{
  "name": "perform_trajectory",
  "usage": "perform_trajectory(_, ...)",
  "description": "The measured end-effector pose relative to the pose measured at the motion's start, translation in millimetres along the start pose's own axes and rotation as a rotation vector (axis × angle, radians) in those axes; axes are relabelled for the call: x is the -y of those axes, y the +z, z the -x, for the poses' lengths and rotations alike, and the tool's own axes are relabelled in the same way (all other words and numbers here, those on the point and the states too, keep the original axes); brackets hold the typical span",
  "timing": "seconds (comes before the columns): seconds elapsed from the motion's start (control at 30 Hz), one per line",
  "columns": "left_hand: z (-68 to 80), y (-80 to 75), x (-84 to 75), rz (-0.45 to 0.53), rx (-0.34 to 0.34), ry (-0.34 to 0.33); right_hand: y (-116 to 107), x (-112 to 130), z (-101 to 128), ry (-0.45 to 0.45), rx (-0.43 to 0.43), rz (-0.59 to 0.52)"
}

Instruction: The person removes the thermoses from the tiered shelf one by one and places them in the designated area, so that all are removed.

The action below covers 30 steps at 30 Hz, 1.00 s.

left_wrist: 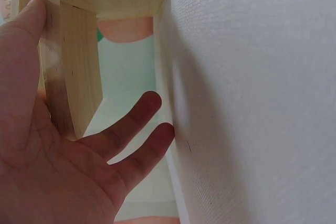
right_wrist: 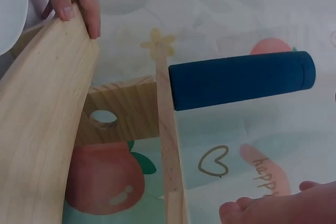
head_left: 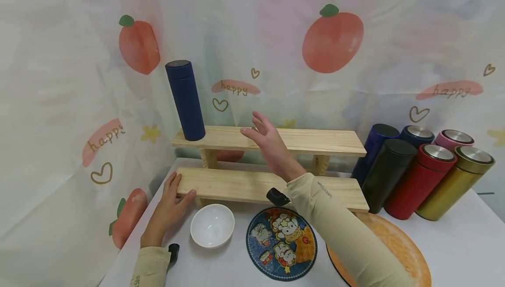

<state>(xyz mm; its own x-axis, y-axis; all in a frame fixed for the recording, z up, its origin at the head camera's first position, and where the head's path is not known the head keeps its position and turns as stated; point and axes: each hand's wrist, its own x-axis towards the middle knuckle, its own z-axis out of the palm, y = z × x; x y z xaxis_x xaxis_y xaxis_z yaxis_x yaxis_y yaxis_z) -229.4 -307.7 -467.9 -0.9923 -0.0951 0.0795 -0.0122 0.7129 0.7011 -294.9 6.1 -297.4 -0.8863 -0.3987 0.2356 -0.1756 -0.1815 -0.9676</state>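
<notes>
A two-tier wooden shelf [head_left: 236, 186] stands on the table. My left hand [head_left: 170, 203] grips the left end of its lower board, thumb toward the front, while two fingers [left_wrist: 142, 145] extend free beneath it in the left wrist view. On the left end of the upper board stands a dark blue thermos bottle [head_left: 186, 100], upright; the right wrist view also shows this bottle [right_wrist: 241, 80]. My right hand [head_left: 272, 147] hangs in the air before the upper board, to the right of the bottle, fingers loosely spread and holding nothing.
Several thermos bottles, including a red one [head_left: 420, 182] and a gold one [head_left: 455, 184], stand right of the shelf. In front are a white bowl [head_left: 212, 225], a round patterned mat [head_left: 282, 243] and an orange round mat [head_left: 394, 239], partly behind my right sleeve. A printed curtain [head_left: 276, 37] hangs behind.
</notes>
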Motion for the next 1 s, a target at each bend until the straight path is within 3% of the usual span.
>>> perform_trajectory(0.43,0.1,-1.6,1.9,0.003,-0.007,0.000,39,-2,-35,-0.005,-0.022,0.177)
perform_trajectory(1.0,-3.3,0.3,7.4,0.035,-0.030,0.049,75,-2,-73,-0.006,-0.053,0.209)
